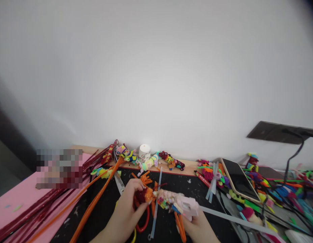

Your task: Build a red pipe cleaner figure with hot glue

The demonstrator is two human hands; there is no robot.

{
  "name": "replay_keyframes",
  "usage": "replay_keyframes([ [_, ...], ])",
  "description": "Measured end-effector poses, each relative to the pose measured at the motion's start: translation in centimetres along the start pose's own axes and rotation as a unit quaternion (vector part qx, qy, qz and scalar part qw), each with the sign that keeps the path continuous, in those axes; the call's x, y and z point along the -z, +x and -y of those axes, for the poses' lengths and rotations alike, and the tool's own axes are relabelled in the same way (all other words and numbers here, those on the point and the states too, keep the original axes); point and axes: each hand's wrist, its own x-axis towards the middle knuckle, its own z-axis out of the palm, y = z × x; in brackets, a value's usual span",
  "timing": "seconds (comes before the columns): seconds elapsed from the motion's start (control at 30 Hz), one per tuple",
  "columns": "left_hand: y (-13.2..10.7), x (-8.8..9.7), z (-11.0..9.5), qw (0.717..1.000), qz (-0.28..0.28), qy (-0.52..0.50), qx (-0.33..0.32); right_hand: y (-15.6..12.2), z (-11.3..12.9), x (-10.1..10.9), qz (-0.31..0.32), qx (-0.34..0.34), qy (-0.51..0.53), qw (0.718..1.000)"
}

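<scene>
Left edge of the desk (190,166): dark red stems (53,194) lie across a pink sheet (19,192). Orange stems (92,202) run toward the far edge. The left hand (127,206) pinches a red-and-orange fuzzy piece (148,195) above the desk's middle. The right hand (200,227) grips a pale glue gun (189,206), nozzle facing the piece; contact cannot be confirmed. A phone (240,180) lies toward the far right corner.

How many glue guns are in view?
1: the pale glue gun in the right hand, pointing toward the orange fuzzy piece held in the left hand. Others may be hidden.
</scene>
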Motion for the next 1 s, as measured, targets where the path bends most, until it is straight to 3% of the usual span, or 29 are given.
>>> replay_keyframes([
  [0.17, -0.1, 0.0, -0.1, 1.0, 0.009, 0.003, 0.002, -0.3, -1.1, -0.3, -0.043, -0.009, -0.003, 0.999],
  [0.33, -0.2, -0.1, 0.2, 1.0, -0.001, 0.004, 0.003, 0.0, 0.5, -0.2, 0.015, 0.034, -0.017, 0.999],
  [0.67, 0.0, -0.2, -0.1, 1.0, -0.009, -0.001, 0.007, 0.2, 1.6, -0.1, 0.033, 0.083, -0.047, 0.995],
  [1.0, -0.1, -0.3, 0.1, 1.0, 0.004, -0.016, 0.006, 0.2, 1.8, -0.2, 0.03, 0.082, -0.061, 0.994],
])
